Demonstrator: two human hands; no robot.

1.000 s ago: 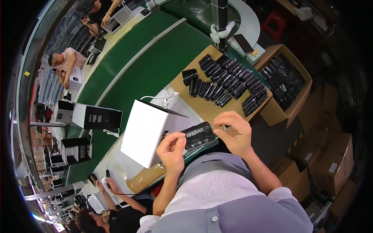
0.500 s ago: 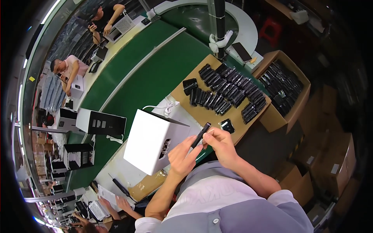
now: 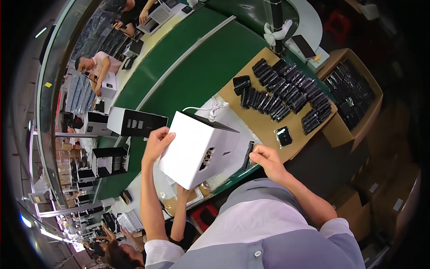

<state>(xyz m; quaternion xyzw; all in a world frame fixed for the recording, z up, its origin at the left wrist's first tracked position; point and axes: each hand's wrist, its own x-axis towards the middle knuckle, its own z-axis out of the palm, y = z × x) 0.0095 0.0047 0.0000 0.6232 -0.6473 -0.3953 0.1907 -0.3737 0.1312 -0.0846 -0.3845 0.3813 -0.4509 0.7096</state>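
In front of me stands a white box-shaped appliance housing, with a dark top panel, an oval opening showing parts inside and a small slot in its side. My left hand grips its far-left edge, thumb on the white face. My right hand is closed on a slim black part, pinched between thumb and fingers just right of the housing. What kind of part it is, I cannot tell. A coiled white power cord lies behind the housing.
A cardboard sheet carries rows of black parts in clear wrap. An open carton of similar packs stands at the right. Another housing is on the green belt. A co-worker's forearm reaches in by the housing's lower edge.
My left hand has left the black part and moved left onto the housing. My right hand now holds the part alone. A co-worker's arm has come near the housing, and the whole view has shifted.
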